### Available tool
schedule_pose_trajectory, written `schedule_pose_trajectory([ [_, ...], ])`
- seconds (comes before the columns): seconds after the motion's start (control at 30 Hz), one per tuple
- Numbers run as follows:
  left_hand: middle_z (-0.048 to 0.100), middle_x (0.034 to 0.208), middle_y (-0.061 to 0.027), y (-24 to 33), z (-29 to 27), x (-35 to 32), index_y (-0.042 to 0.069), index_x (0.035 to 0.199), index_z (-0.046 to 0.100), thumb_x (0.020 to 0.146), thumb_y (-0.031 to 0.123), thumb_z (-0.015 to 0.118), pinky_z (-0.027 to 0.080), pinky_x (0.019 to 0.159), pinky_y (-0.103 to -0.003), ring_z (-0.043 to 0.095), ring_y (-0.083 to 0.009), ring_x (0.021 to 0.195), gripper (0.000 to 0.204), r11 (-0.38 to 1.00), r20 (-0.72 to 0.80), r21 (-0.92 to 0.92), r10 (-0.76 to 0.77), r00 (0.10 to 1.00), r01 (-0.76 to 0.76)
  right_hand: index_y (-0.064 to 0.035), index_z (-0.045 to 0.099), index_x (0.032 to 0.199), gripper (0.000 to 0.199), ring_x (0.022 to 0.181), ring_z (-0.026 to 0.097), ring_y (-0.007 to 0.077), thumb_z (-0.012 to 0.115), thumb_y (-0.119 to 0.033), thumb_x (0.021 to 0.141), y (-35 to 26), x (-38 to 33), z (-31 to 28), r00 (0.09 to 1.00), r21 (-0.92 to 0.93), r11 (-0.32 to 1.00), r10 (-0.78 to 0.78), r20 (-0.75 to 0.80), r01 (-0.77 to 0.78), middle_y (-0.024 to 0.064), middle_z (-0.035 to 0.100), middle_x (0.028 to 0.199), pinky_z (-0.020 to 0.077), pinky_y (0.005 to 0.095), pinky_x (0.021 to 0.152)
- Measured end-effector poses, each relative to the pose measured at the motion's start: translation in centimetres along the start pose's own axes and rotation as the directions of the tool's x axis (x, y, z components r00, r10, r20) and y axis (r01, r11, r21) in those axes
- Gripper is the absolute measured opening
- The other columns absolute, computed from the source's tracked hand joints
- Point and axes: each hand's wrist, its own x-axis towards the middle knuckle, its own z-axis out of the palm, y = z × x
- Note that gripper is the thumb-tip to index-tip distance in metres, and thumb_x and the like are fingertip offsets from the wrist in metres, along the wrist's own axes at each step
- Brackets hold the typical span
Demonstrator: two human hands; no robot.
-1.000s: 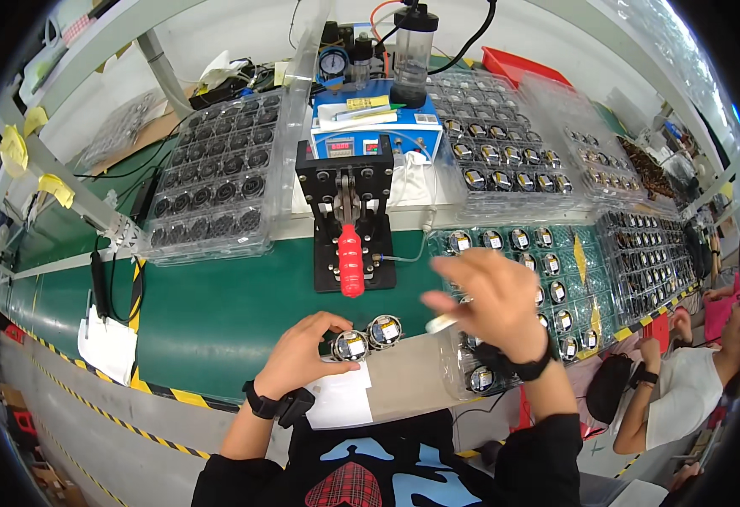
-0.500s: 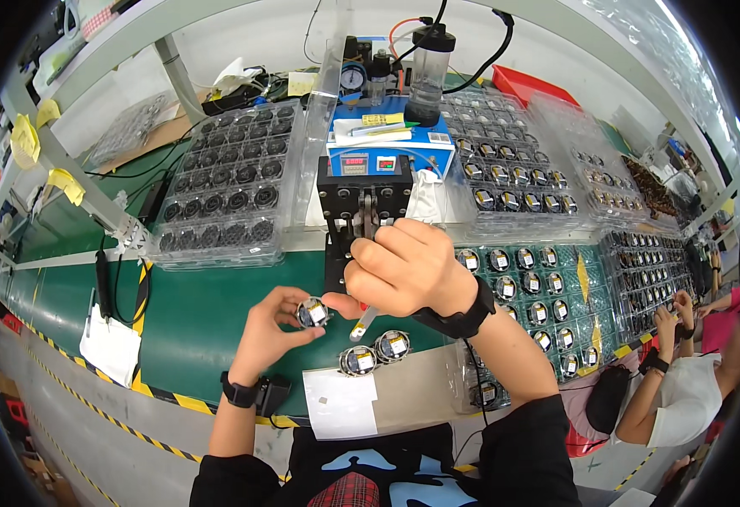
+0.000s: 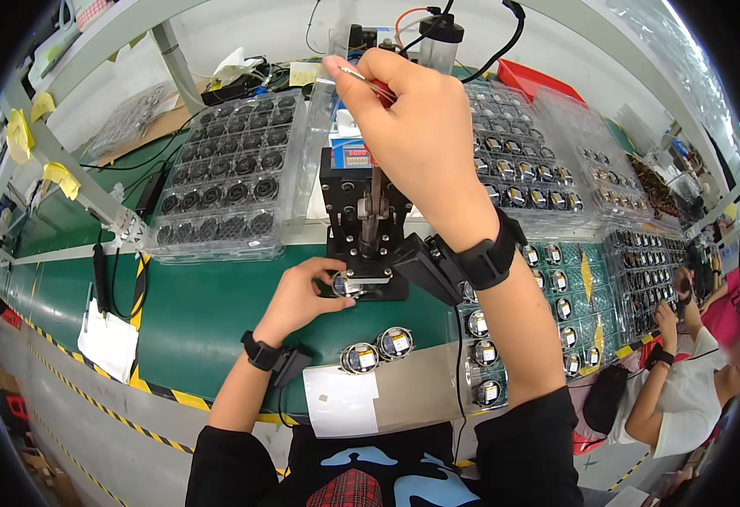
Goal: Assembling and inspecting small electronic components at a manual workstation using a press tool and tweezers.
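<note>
Round part (image 3: 342, 286) sits between thumb and fingers of the left hand (image 3: 300, 297), at the foot of the black press (image 3: 344, 193). Left pinches it by the rim; fingers partly cover it. Part is round, so no long axis; cannot tell its tilt or whether it's seated under the press's front plate (image 3: 368, 279). Left is nearer, touching. Right hand (image 3: 420, 122) is well apart, farther out and higher, curled around the red lever handle (image 3: 384, 95), also pinching a thin metal tool (image 3: 361, 80), kind unclear. Lever points up. 2 more round parts (image 3: 359, 358) lie on the bench, nearer the body than the left hand. Green tray (image 3: 585, 325) of similar parts: right of both hands.
</note>
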Motion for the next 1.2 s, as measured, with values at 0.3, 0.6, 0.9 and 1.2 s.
schedule_pose_trajectory([
  [0.3,0.059,0.085,-0.0072,-1.5,2.3,2.2,0.002,0.1,0.063,0.06,0.022,0.083,0.045,0.069,-0.03,0.05,-0.0199,0.076,0.049,0.959,-0.002,0.254,0.131,0.991,-0.126,-0.0019,0.052,0.067,0.033,0.043,0.037,0.0271,0.059,-0.027,0.087,-0.2,-0.1,0.4,0.997,-0.055,0.996,0.077,0.008,-0.076,0.0131,0.043,0.049,0.0315,0.0348,0.043],
  [0.6,0.062,0.086,-0.0126,0.0,4.7,1.8,0.002,0.092,0.06,0.06,0.025,0.08,0.046,0.071,-0.036,0.054,-0.0281,0.081,0.044,0.931,-0.289,0.291,0.306,0.907,-0.221,-0.0015,0.05,0.067,0.032,0.042,0.036,0.0274,0.06,-0.024,0.087,-0.4,-0.4,0.8,0.99,0.008,0.991,0.135,-0.039,-0.134,0.0135,0.044,0.049,0.0318,0.0355,0.043],
  [0.9,0.063,0.088,-0.0195,1.0,2.4,1.9,0.001,0.095,0.06,0.059,0.023,0.078,0.049,0.071,-0.039,0.061,-0.0366,0.082,0.046,0.952,-0.061,0.302,0.059,0.996,-0.038,-0.0013,0.049,0.069,0.029,0.044,0.037,0.0277,0.059,-0.022,0.088,-0.3,-0.6,0.8,0.993,0.058,0.992,0.115,-0.035,-0.113,0.0132,0.044,0.051,0.0322,0.035,0.043],
  [1.2,0.064,0.101,-0.0105,-1.6,-1.8,-1.0,0.001,0.114,0.054,0.075,0.004,0.071,0.052,0.076,-0.031,0.064,-0.0177,0.091,0.043,0.956,-0.128,-0.281,0.054,0.99,-0.088,-0.0091,0.062,0.081,0.014,0.055,0.056,0.0173,0.061,-0.021,0.087,-2.4,-10.2,-1.6,0.882,-0.091,0.878,-0.465,0.077,0.471,0.0035,0.065,0.084,0.0403,0.0283,0.044],
])
